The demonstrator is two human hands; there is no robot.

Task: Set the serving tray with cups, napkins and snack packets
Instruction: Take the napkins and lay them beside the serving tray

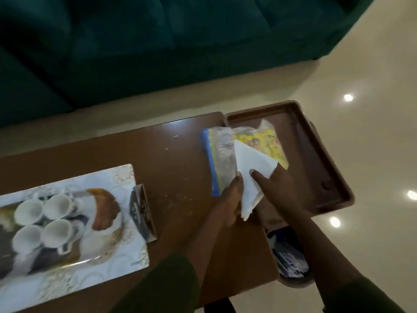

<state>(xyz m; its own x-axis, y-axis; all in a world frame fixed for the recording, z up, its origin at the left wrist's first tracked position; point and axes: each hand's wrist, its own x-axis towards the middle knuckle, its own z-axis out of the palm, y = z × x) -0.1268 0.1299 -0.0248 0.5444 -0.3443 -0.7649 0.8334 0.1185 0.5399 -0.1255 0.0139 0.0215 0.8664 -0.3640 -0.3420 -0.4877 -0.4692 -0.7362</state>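
White folded paper napkin [250, 175] is pinched by both hands' fingers [259, 177] beside the brown plastic tray [325, 168] (cups [42, 222] sit well apart); next, lay it inside.

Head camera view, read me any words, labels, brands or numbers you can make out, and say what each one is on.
No text can be read in this view.
Yellow packet in the brown tray: colourful print, too blurred to read.
Clear bag with a blue strip: no lettering visible.
Dark box beside the patterned tray: pale markings, too small and blurred.
Napkin in the hands: plain white.
Cups: plain white.
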